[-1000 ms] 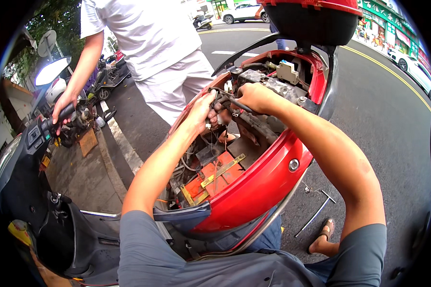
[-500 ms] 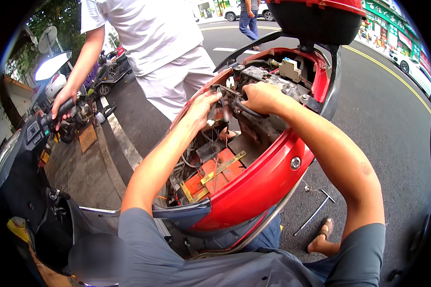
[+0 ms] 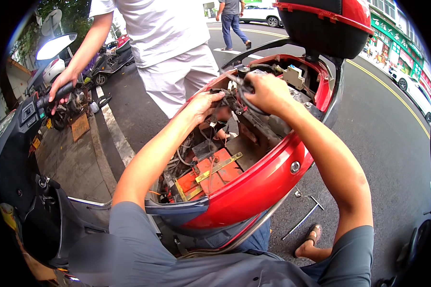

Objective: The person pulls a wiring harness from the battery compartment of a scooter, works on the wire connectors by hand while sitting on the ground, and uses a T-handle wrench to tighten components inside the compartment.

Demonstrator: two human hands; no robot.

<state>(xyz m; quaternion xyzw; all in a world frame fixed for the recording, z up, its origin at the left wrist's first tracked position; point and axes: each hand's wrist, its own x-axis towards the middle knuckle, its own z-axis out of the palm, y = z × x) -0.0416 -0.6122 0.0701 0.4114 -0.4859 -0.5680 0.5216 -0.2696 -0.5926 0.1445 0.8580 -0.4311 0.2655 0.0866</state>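
A red scooter [image 3: 268,179] stands open under its raised seat [image 3: 328,21], showing an orange battery [image 3: 210,174] with a brass strap and a tangle of wires. My left hand [image 3: 203,105] reaches into the compartment and pinches wires near its rim. My right hand [image 3: 266,91] is closed around a black cable bundle [image 3: 237,86] deeper in, near a beige connector block [image 3: 292,74].
A person in white stands behind the scooter, one hand [image 3: 60,86] on the handlebar grip. A T-handle wrench [image 3: 304,217] lies on the asphalt by my sandalled foot [image 3: 311,237]. Parked scooters [image 3: 107,55] line the kerb; a pedestrian [image 3: 232,19] and cars are on the road.
My hands have shifted slightly within the compartment, the right one closing tighter on the cable bundle. The pedestrian at the back has walked further right.
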